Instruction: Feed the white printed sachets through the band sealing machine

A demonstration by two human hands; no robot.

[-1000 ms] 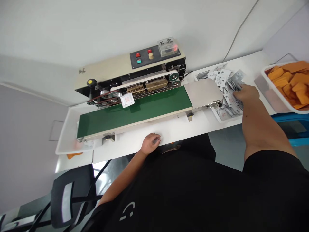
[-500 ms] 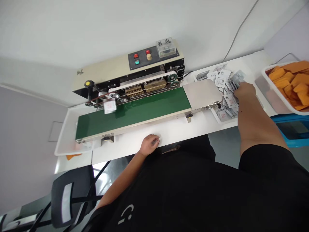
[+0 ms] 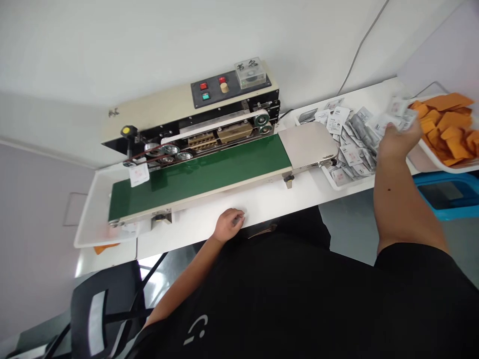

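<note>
My right hand (image 3: 395, 139) is lifted above the tray of small white and silver sachets (image 3: 348, 144) and grips a bunch of sachets (image 3: 392, 117), blurred by motion. My left hand (image 3: 228, 224) rests curled on the white table's front edge (image 3: 269, 204), its fingers closed round something small I cannot make out. A band sealer (image 3: 194, 117) with a green conveyor belt (image 3: 202, 172) stands on the table. One white sachet (image 3: 139, 173) rides at the belt's left end, under the rollers.
A white bin of orange packets (image 3: 449, 134) stands at the far right above a blue crate (image 3: 449, 197). A white catch tray (image 3: 93, 209) sits at the belt's left end. A black chair (image 3: 108, 309) is at the lower left. A cable (image 3: 359, 50) runs up the wall.
My right hand has risen out of the sachet tray, gripping a bunch, and moved right. The sachet on the belt has travelled left to its end. My left hand has stayed put.
</note>
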